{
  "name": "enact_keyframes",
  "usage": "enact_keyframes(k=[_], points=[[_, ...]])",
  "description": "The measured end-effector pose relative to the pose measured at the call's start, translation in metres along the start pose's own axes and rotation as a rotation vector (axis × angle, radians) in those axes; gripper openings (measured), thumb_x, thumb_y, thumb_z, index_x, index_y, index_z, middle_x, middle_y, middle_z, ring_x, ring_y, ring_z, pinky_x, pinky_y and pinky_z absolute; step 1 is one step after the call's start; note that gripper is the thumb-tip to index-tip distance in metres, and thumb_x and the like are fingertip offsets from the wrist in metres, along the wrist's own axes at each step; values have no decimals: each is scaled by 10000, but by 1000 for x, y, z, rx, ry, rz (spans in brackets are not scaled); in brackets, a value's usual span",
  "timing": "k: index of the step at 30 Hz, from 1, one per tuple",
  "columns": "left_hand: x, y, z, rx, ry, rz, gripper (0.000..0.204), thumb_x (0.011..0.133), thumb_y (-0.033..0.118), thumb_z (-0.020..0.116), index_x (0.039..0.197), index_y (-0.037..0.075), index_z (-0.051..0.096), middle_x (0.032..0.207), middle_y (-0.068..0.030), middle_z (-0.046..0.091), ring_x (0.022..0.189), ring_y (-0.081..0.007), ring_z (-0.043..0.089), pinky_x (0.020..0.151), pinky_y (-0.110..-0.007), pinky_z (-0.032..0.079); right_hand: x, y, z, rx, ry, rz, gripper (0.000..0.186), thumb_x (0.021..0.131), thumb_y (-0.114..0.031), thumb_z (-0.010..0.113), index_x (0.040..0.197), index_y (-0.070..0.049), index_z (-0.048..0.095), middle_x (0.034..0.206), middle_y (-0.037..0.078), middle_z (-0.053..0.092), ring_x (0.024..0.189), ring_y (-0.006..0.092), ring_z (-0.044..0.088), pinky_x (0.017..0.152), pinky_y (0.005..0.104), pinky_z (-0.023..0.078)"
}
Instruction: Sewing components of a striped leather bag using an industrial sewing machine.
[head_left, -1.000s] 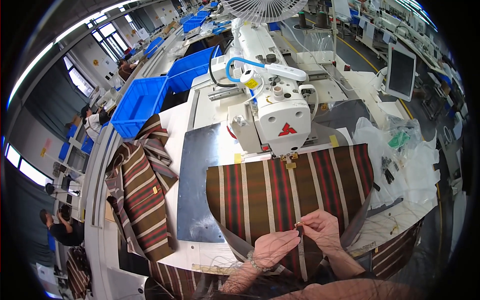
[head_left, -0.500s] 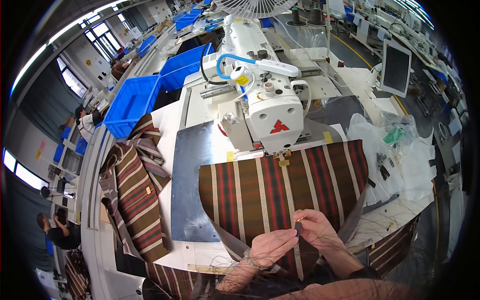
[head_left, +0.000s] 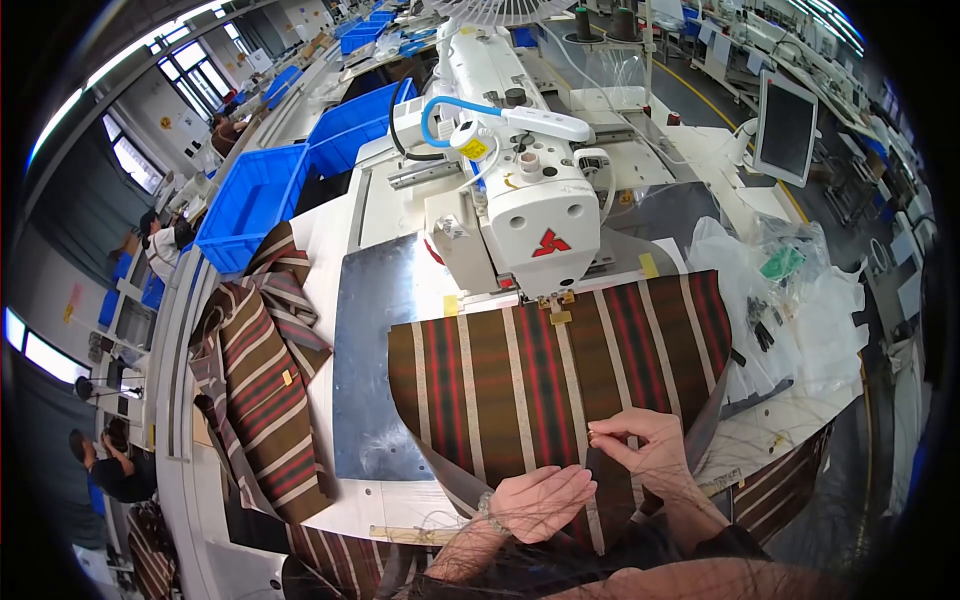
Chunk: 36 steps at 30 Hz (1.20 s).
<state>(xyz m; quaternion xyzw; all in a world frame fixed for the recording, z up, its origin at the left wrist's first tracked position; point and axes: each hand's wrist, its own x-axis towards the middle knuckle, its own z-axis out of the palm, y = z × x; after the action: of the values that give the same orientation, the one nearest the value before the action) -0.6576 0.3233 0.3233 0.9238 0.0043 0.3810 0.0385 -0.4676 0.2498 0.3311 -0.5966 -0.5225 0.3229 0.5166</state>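
A brown fabric piece (head_left: 490,385) with red, dark and cream stripes lies spread before me, its far edge under the brass-coloured clamp (head_left: 558,308) of a white sewing machine (head_left: 540,215). Over the near part of this cloth, my right hand (head_left: 648,450) pinches a small gold-coloured piece (head_left: 591,436) between thumb and forefinger; its exact kind is too small to make out. Beside it on the left, my left hand (head_left: 545,503) has its fingers stretched out together, with nothing visible in them. A dark strip seen earlier between the hands no longer shows.
Another striped fabric piece (head_left: 262,390) with a small yellow tag lies crumpled at the left. Blue bins (head_left: 250,215) stand behind it. Clear plastic bags (head_left: 790,330) with small dark parts lie at the right, near a screen (head_left: 786,128). Other people work along the far left.
My hands, which met around a small dark and gold-coloured item, have come apart. The left fingers have straightened; the right hand has moved slightly up with the gold-coloured piece. The view has shifted slightly.
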Motion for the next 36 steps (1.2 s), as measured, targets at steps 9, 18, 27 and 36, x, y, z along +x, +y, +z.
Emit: enact_keyframes(k=[9,18,27,36], points=[[-1,-2,1,-55,12,12,202,733,73,612,907,30,706,972,-106,687,902,-209,676,770,-291,549,-8,-5,4,104,41,118,146,758,41,667,900,7,663,827,71,682,753,138,668,702,239,525],[-1,-2,2,-35,21,33,213,715,57,622,907,15,701,967,-120,683,898,-228,674,793,-316,556,-3,-9,1,8,-19,-122,189,730,77,656,896,-12,677,865,89,661,787,189,653,671,249,508],[8,-4,3,-177,38,-226,253,697,9,668,949,16,684,909,-111,682,850,-238,676,753,-317,559,-9,-8,16,94,73,-51,263,721,107,641,943,-23,694,862,90,657,793,164,645,679,245,502],[5,-22,21,-1122,343,-1074,326,804,-55,673,1121,-32,604,887,-91,685,811,-115,657,726,-239,535,0,0,21,568,61,194,192,797,81,627,986,62,651,842,72,643,785,109,627,689,212,510]])
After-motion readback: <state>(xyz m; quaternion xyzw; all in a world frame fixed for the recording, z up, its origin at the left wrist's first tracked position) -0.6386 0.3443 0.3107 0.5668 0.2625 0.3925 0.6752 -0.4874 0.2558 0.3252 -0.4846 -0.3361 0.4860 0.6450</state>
